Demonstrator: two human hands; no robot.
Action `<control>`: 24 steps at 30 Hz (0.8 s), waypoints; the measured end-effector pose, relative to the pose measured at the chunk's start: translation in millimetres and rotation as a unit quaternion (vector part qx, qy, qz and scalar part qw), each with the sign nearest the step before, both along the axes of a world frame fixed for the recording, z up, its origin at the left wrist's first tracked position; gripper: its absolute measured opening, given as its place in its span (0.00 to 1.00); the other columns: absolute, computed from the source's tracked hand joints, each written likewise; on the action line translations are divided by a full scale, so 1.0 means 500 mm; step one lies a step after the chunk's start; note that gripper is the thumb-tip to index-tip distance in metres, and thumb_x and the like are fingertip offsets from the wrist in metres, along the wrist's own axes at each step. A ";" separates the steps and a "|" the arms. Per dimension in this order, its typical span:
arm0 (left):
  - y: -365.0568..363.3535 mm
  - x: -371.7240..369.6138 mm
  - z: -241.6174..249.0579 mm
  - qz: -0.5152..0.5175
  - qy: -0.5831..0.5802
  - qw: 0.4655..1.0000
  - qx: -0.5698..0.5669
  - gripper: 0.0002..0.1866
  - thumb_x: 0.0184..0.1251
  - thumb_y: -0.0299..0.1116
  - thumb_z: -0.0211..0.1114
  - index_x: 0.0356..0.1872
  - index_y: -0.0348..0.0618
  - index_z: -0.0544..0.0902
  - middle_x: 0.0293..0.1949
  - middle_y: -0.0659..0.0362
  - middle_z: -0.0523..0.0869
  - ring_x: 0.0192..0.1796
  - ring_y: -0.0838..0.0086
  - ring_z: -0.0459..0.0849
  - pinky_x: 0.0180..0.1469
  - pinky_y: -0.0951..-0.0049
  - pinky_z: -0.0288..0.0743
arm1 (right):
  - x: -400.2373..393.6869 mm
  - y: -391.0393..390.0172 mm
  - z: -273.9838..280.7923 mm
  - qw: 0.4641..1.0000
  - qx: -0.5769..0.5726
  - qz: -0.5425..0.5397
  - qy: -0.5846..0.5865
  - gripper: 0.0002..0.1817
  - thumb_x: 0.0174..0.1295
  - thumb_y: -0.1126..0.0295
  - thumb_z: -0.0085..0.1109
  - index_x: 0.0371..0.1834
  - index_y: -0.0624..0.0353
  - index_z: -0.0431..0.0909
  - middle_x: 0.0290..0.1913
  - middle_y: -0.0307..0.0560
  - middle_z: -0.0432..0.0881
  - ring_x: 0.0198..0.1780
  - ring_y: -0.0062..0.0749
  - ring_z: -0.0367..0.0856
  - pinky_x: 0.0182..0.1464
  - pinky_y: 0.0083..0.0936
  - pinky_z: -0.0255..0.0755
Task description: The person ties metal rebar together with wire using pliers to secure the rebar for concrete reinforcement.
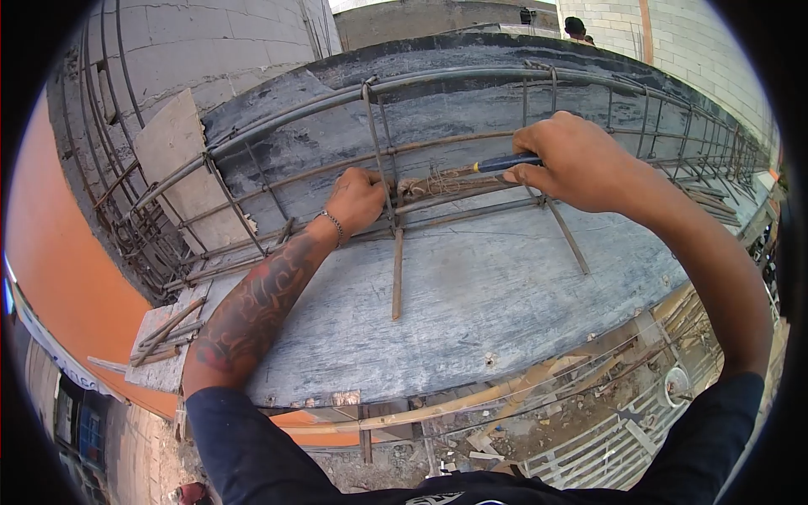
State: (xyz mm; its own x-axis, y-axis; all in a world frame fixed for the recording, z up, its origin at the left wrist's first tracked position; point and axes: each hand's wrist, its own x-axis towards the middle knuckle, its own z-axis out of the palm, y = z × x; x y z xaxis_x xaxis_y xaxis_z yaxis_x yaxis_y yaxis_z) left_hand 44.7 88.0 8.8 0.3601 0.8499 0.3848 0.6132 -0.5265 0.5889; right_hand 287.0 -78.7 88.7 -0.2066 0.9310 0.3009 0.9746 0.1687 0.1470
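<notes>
My right hand (568, 160) is closed around a tool with a dark blue and yellow handle (507, 162). It is held level over the rebar cage, and its working end cannot be made out. My left hand (358, 200) is closed against an upright steel stirrup (376, 139); its fingertips are partly hidden, and what they pinch does not show. Between the hands, thin tie wire (442, 183) lies in a loose tangle along the lower bars. A long upper rebar (299, 99) runs across the cage above both hands.
The cage rests over a grey formwork board (471, 286) with a front edge and a drop to the rubble-strewn ground. Short rebar pieces (168, 332) lie at the left, and more bars (711, 202) at the right. A white bucket (676, 385) stands below. Another person's head (575, 28) shows behind the wall.
</notes>
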 end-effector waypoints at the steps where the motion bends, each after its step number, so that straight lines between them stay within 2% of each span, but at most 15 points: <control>1: -0.010 0.002 0.000 0.013 0.036 0.999 0.003 0.14 0.61 0.36 0.60 0.35 0.33 0.86 0.22 0.50 0.83 0.28 0.69 0.80 0.37 0.67 0.74 | 0.019 0.021 -0.036 0.993 0.107 0.041 0.003 0.15 0.61 0.61 0.60 0.31 0.65 0.81 0.20 0.52 0.79 0.24 0.41 0.78 0.32 0.35 0.71; 2: -0.016 0.004 -0.003 0.015 0.033 0.999 0.002 0.14 0.61 0.36 0.60 0.35 0.33 0.86 0.22 0.50 0.83 0.28 0.69 0.80 0.37 0.67 0.74 | 0.018 0.023 -0.049 0.974 0.213 0.082 0.007 0.16 0.60 0.60 0.61 0.29 0.66 0.79 0.17 0.53 0.76 0.21 0.41 0.75 0.29 0.36 0.68; 3: -0.020 0.004 -0.002 0.009 0.046 0.999 0.001 0.14 0.60 0.37 0.62 0.34 0.34 0.86 0.23 0.50 0.84 0.28 0.70 0.81 0.37 0.67 0.74 | 0.022 0.018 -0.055 0.980 0.178 0.074 0.057 0.17 0.60 0.60 0.61 0.29 0.66 0.79 0.14 0.50 0.74 0.19 0.38 0.76 0.27 0.35 0.68; 4: -0.020 0.004 0.003 0.003 0.060 0.998 0.005 0.14 0.60 0.38 0.64 0.33 0.35 0.87 0.24 0.51 0.84 0.29 0.70 0.81 0.38 0.67 0.75 | 0.020 0.007 -0.053 0.979 0.183 0.075 0.057 0.17 0.60 0.60 0.61 0.29 0.66 0.79 0.14 0.50 0.74 0.19 0.38 0.76 0.27 0.35 0.68; 6: -0.017 0.002 0.004 -0.006 0.062 0.998 -0.001 0.14 0.58 0.39 0.66 0.33 0.36 0.87 0.26 0.51 0.85 0.29 0.70 0.81 0.38 0.68 0.75 | 0.019 -0.011 -0.044 0.983 0.049 0.001 0.174 0.17 0.61 0.60 0.61 0.27 0.66 0.78 0.12 0.46 0.71 0.18 0.32 0.75 0.25 0.31 0.67; 10: -0.019 0.004 0.006 -0.006 0.052 0.998 -0.023 0.14 0.55 0.40 0.69 0.32 0.36 0.88 0.27 0.53 0.86 0.31 0.69 0.83 0.40 0.69 0.76 | 0.036 -0.016 -0.029 0.981 0.015 -0.028 0.190 0.18 0.62 0.60 0.60 0.25 0.66 0.77 0.12 0.42 0.70 0.19 0.26 0.77 0.24 0.28 0.68; 12: -0.019 0.006 0.005 0.005 0.051 0.998 -0.019 0.15 0.55 0.40 0.69 0.32 0.36 0.88 0.27 0.53 0.86 0.31 0.69 0.83 0.40 0.69 0.76 | 0.025 -0.014 -0.024 0.965 -0.043 -0.045 0.253 0.18 0.63 0.60 0.59 0.24 0.66 0.76 0.14 0.42 0.74 0.20 0.25 0.78 0.24 0.26 0.68; 17: -0.026 0.012 0.010 0.023 0.043 0.998 -0.025 0.14 0.54 0.40 0.69 0.32 0.36 0.88 0.28 0.53 0.86 0.32 0.69 0.83 0.41 0.70 0.76 | -0.008 0.026 0.012 0.981 -0.083 -0.053 0.167 0.18 0.66 0.60 0.55 0.29 0.66 0.75 0.20 0.46 0.81 0.26 0.26 0.83 0.27 0.23 0.72; 19: -0.034 0.011 0.018 0.025 0.058 0.997 -0.054 0.16 0.56 0.35 0.68 0.43 0.36 0.86 0.40 0.48 0.87 0.42 0.66 0.84 0.49 0.70 0.75 | -0.019 0.035 0.014 0.984 -0.094 -0.085 0.125 0.16 0.68 0.61 0.51 0.32 0.65 0.74 0.23 0.46 0.83 0.29 0.28 0.85 0.32 0.25 0.75; 20: -0.032 0.011 0.017 0.024 0.051 0.997 -0.060 0.16 0.56 0.35 0.68 0.43 0.36 0.86 0.40 0.48 0.87 0.42 0.66 0.84 0.49 0.70 0.75 | -0.024 0.035 0.014 0.984 -0.099 -0.086 0.118 0.16 0.68 0.61 0.51 0.32 0.65 0.74 0.23 0.46 0.83 0.29 0.28 0.85 0.32 0.25 0.75; 22: -0.030 0.012 0.014 0.021 0.046 0.998 -0.046 0.16 0.55 0.36 0.69 0.42 0.35 0.86 0.39 0.48 0.87 0.42 0.65 0.84 0.49 0.69 0.75 | -0.034 0.029 0.018 0.987 -0.104 -0.092 0.076 0.20 0.68 0.56 0.49 0.36 0.66 0.78 0.26 0.46 0.85 0.31 0.33 0.84 0.37 0.32 0.74; 24: -0.042 0.012 0.024 0.027 0.044 0.997 -0.056 0.16 0.54 0.36 0.70 0.41 0.35 0.86 0.38 0.48 0.87 0.42 0.66 0.84 0.49 0.70 0.75 | -0.043 0.025 0.012 0.987 -0.134 -0.076 0.046 0.21 0.69 0.55 0.47 0.38 0.67 0.77 0.29 0.49 0.85 0.32 0.34 0.84 0.37 0.32 0.73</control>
